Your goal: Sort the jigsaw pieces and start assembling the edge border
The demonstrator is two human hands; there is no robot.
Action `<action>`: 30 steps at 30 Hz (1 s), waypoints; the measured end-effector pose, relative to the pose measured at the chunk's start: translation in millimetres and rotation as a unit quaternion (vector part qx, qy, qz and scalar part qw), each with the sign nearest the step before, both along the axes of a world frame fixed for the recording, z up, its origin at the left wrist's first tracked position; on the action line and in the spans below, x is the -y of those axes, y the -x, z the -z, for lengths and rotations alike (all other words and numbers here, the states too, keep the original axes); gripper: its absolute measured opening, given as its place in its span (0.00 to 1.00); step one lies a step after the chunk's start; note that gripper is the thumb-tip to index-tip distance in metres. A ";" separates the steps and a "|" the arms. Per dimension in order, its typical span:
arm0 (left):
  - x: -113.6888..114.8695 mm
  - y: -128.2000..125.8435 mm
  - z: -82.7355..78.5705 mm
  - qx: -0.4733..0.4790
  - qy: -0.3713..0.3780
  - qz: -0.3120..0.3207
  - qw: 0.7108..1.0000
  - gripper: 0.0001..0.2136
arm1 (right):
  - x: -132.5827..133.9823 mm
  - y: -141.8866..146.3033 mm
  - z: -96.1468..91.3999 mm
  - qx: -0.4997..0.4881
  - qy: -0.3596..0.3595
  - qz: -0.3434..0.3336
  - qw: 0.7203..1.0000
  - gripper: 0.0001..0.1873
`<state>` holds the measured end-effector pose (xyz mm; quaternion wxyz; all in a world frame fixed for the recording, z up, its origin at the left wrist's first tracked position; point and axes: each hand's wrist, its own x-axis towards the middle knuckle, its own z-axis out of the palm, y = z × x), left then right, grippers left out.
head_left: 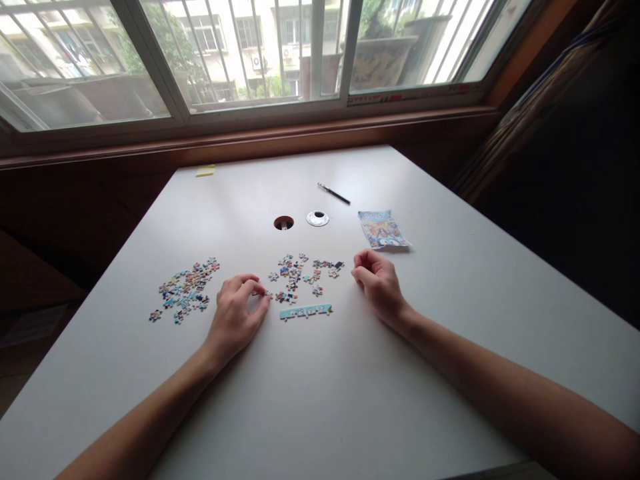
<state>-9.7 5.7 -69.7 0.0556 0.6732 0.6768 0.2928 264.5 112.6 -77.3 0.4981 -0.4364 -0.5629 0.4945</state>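
Note:
My left hand (237,310) rests on the table with thumb and forefinger curved close together around a small jigsaw piece (269,295); the fingertips partly cover it. Just right of that hand lies a loose spread of jigsaw pieces (294,273). In front of these is a joined strip of light-blue pieces (306,311), its straight edge away from me and its knobs toward me. My right hand (377,283) lies closed on the table, right of the pieces, fingers curled in and nothing showing in them. Left of my left hand is a bigger heap of jigsaw pieces (187,290).
A creased picture sheet (384,229) lies beyond my right hand. Further back are a pen (334,193), a round cable hole (283,223) and its silver cover (317,218). A yellow sticky note (205,171) is at the white table's (310,400) far edge, below the window.

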 end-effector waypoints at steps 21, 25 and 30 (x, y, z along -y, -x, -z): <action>-8.7 -5.6 -0.1 -0.013 0.013 -0.001 1.000 0.06 | 0.8 2.6 -4.2 -0.005 -0.003 -0.003 1.000 0.06; -13.0 -10.6 -1.9 -0.026 0.028 0.020 0.999 0.07 | 1.8 2.9 -5.4 0.002 -0.008 -0.003 1.000 0.05; -17.4 -16.0 -4.3 -0.054 0.036 0.062 0.996 0.13 | 2.7 3.4 -5.1 0.008 -0.014 -0.002 1.000 0.05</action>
